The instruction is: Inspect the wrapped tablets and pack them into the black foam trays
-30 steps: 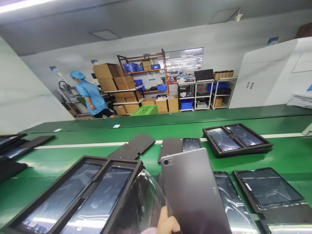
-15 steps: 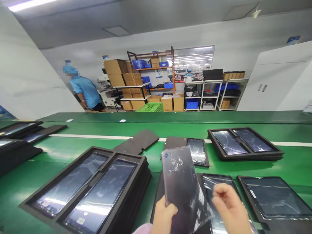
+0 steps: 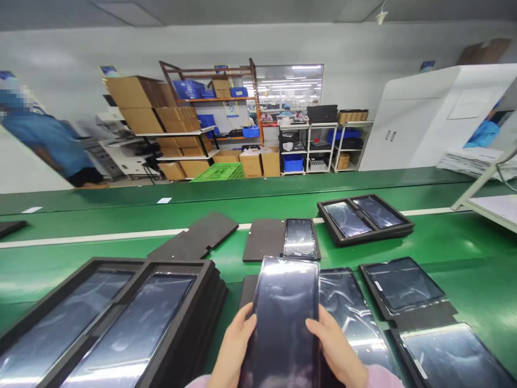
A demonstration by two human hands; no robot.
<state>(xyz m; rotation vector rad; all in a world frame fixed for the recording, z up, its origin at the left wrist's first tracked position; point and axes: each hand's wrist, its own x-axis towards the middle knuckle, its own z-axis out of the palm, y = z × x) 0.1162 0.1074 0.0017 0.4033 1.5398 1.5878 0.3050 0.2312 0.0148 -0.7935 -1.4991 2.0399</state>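
Between both hands I hold a tablet (image 3: 286,318), its dark glossy screen turned toward me. My left hand (image 3: 235,345) grips its left edge, thumb on the front. My right hand (image 3: 337,342) grips the right edge in the same way. Behind my right hand lies another film-wrapped tablet (image 3: 351,307) on the bench. To the left stands a stack of black foam trays (image 3: 210,302), with two tablets in the top one. On the right, a foam tray (image 3: 424,318) carries two more wrapped tablets.
A smaller tablet (image 3: 299,238) lies on dark foam beyond my hands. Flat foam boards (image 3: 197,234) rest left of it. Another filled tray (image 3: 365,218) stands at the back right of the green bench (image 3: 121,215). A person in blue (image 3: 48,140) is at the far left.
The tablet has turned from its back to its screen side. My right hand has come from beside it to grip its right edge. The view has swung right.
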